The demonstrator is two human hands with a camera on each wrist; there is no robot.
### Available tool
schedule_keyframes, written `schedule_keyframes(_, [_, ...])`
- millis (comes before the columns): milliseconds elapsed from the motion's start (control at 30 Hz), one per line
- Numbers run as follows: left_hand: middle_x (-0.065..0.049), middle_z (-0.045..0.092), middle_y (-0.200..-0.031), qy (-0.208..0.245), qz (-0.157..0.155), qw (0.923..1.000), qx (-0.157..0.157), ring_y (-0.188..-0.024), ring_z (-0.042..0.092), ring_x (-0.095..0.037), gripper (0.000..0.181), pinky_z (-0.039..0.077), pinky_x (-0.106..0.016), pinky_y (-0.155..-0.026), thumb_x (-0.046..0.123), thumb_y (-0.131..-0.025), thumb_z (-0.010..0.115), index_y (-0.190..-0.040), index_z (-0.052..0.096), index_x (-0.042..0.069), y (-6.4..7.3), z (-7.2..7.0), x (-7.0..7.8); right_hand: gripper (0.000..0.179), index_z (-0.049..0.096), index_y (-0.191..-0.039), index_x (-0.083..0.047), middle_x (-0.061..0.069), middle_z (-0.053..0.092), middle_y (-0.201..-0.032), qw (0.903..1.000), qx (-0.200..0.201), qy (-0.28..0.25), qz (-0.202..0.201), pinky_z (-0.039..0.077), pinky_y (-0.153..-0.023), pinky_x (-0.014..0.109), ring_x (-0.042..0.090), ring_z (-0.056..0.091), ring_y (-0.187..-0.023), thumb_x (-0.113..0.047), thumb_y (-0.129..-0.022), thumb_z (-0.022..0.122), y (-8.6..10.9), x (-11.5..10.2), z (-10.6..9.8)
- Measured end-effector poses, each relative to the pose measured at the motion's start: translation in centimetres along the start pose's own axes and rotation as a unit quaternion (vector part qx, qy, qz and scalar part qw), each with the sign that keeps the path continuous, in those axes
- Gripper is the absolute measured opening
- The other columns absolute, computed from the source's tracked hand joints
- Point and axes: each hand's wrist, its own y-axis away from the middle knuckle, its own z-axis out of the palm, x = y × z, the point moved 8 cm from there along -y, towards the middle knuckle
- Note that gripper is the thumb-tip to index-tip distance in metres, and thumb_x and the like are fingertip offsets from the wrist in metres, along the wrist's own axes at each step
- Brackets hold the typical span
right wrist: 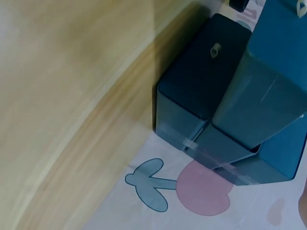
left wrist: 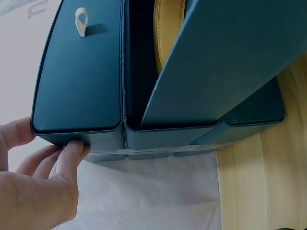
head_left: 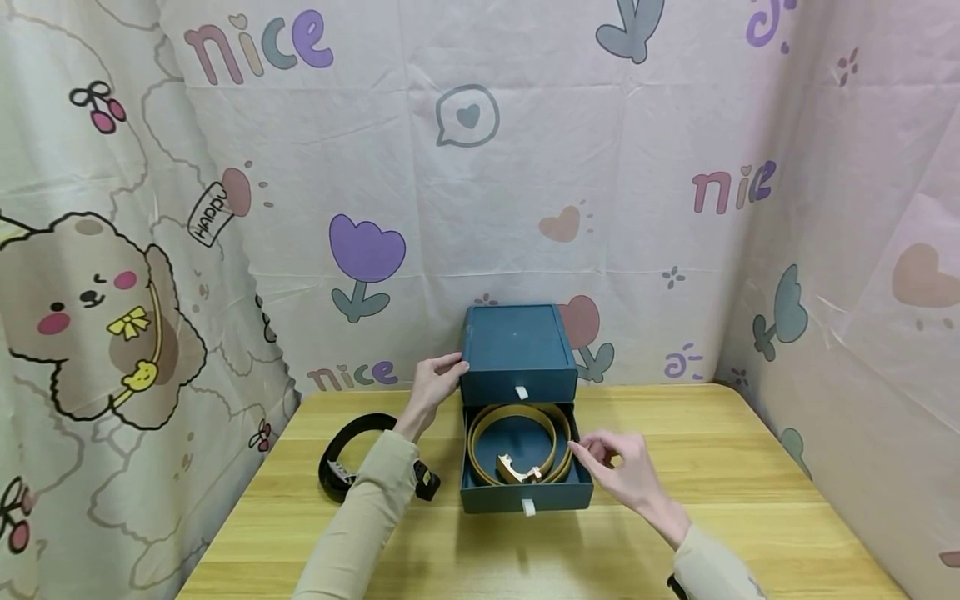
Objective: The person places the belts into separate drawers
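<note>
A dark blue drawer box stands at the back of the table, its lower drawer pulled out. Coiled inside that drawer is a yellow belt with a gold buckle. My left hand holds the box's upper left edge; in the left wrist view its fingers lie against the side near the corner. At the drawer's right wall, my right hand has thumb and forefinger together at the belt's outer edge. Whether they also touch the wall is unclear. The right wrist view barely catches this hand.
A coiled black belt lies on the wooden table left of the box, partly hidden by my left forearm. White pull tabs mark the drawer fronts. A printed cloth hangs behind and on both sides.
</note>
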Motion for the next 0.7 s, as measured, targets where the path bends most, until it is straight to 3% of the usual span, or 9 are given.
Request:
schedule_keyframes(100, [-0.006, 0.072, -0.096, 0.002, -0.001, 1.0000, 0.001, -0.065, 0.050, -0.008, 0.042, 0.043, -0.020, -0.064, 0.013, -0.097, 0.065, -0.136, 0.061, -0.004, -0.1, 0.0, -0.1, 0.028, 0.070, -0.077, -0.013, -0.009, 0.053, -0.052, 0.9996, 0.022, 0.005, -0.020, 0.038, -0.046, 0.012, -0.001, 0.044, -0.048, 0.012, -0.070, 0.079, 0.5, -0.6, -0.1])
schedule_keyframes(233, [-0.004, 0.072, -0.096, -0.001, -0.002, 1.0000, 0.009, -0.068, 0.052, -0.011, 0.041, 0.044, -0.019, -0.064, 0.014, -0.097, 0.066, -0.135, 0.062, -0.002, -0.4, -0.1, -0.6, 0.017, 0.068, -0.072, -0.012, -0.010, 0.050, -0.050, 0.9974, 0.041, 0.013, -0.059, 0.034, -0.044, 0.010, -0.003, 0.040, -0.046, -0.003, -0.083, 0.079, 1.1, -1.6, 0.2])
schedule_keyframes(367, [-0.010, 0.074, -0.104, -0.003, -0.003, 0.9999, 0.011, -0.070, 0.054, -0.012, 0.041, 0.045, -0.020, -0.065, 0.014, -0.097, 0.066, -0.135, 0.062, -0.002, -0.3, 0.0, -0.6, 0.026, 0.065, -0.068, -0.010, -0.010, 0.049, -0.049, 0.9936, 0.046, 0.012, -0.102, 0.031, -0.044, 0.004, -0.004, 0.038, -0.043, -0.016, -0.093, 0.073, 1.3, -3.0, 0.7])
schedule_keyframes(533, [-0.014, 0.073, -0.109, -0.004, -0.003, 1.0000, 0.008, -0.070, 0.053, -0.010, 0.043, 0.044, -0.019, -0.064, 0.015, -0.097, 0.066, -0.136, 0.061, -0.002, -0.4, 0.1, -0.5, 0.033, 0.062, -0.065, -0.011, -0.011, 0.046, -0.047, 0.9895, 0.040, 0.017, -0.138, 0.027, -0.049, -0.002, -0.006, 0.036, -0.040, -0.019, -0.096, 0.068, 1.9, -4.5, 1.7])
schedule_keyframes(700, [-0.017, 0.072, -0.111, -0.004, -0.005, 1.0000, -0.001, -0.068, 0.052, -0.007, 0.045, 0.044, -0.019, -0.064, 0.015, -0.098, 0.065, -0.138, 0.059, -0.004, -0.6, 0.2, -0.6, 0.032, 0.061, -0.066, -0.010, -0.012, 0.047, -0.048, 0.9854, 0.036, 0.033, -0.163, 0.030, -0.049, 0.000, -0.008, 0.039, -0.042, -0.019, -0.095, 0.070, 2.8, -5.2, 2.8])
